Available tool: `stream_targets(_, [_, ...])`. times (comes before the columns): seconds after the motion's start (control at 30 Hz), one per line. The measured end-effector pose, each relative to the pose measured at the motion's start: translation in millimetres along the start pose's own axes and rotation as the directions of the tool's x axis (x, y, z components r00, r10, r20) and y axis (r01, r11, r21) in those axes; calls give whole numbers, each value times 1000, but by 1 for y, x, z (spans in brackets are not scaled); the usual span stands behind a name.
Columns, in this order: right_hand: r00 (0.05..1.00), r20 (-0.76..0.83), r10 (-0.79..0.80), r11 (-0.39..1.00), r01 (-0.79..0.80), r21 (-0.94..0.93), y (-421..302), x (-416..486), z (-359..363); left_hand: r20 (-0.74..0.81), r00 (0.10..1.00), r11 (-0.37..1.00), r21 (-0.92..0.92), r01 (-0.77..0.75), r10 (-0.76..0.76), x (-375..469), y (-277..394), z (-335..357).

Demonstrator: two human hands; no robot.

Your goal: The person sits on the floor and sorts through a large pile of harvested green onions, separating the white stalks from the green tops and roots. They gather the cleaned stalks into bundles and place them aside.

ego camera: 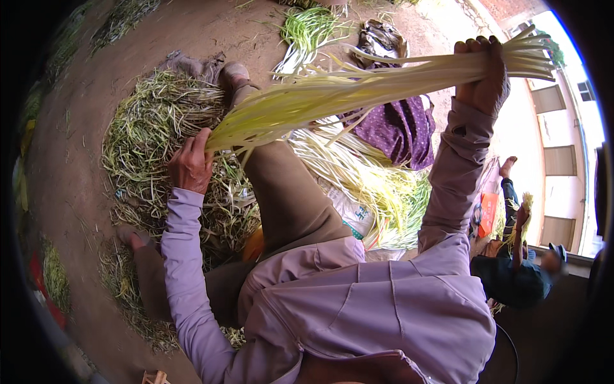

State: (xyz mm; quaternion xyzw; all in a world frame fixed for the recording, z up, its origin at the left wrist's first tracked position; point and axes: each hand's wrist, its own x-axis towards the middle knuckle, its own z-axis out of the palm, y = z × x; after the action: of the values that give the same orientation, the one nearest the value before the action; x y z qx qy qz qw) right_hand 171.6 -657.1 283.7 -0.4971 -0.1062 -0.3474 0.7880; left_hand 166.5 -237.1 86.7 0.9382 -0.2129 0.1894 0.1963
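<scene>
A long bundle of pale yellow-green leafy stalks (307, 103), resembling blanched chives, stretches between my two hands. My right hand (482, 72), raised at the upper right, is closed around the whitish stalk ends, which stick out past the fist. At the yellow leaf tips is my left hand (192, 163), its fingers closed on them. Beneath the bundle, beside my leg, lies a heap of similar pale stalks (355, 163), partly covered by a purple dotted cloth (403, 129). A tangled pile of leaf scraps (144, 125) spreads on the ground around my feet.
A loose bunch of green and white stalks (307, 36) lies at the top, near a dark crumpled bag (381, 41). To the right, another person (513, 278) sits holding stalks, with an orange-red bag (488, 213) nearby. A small wooden object (155, 377) shows at the bottom edge.
</scene>
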Motion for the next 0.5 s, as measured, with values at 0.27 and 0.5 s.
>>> stream_targets(0.27, [994, -97, 54, 451, -111, -886, -94, 14, -80, 134, 979, 968, -178, 175, -152, -23, -17, 14])
stream_targets(0.5, [846, 387, 367, -290, 500, -816, 27, -43, -179, 251, 916, 900, -227, 371, -314, -61, -34, 14])
